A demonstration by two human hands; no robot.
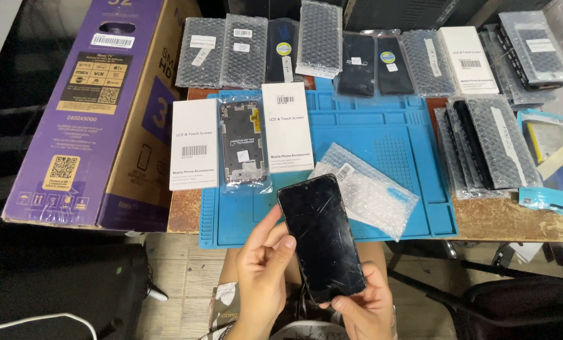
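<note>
- The left hand (261, 271) is gripping the left edge of a black phone (321, 236), thumb and fingertips pressing against its side.
- The right hand (364, 306) is cupping the phone's lower end from below, fingers curling around the bottom corner.
- The phone is being held glass-up in the air, just in front of the bench (514, 220) edge and tilted slightly; its dark screen is showing scratches.
- An empty bubble-wrap bag (373, 189) is lying on the blue work mat (395, 135), just behind the phone.
- Two white boxes (194, 143) are flanking a bagged phone frame (242, 145) on the mat's left part.
- Many bubble-wrapped screens (483, 141) are sitting along the back and right.
- A large purple carton (86, 107) is leaning at the left.
</note>
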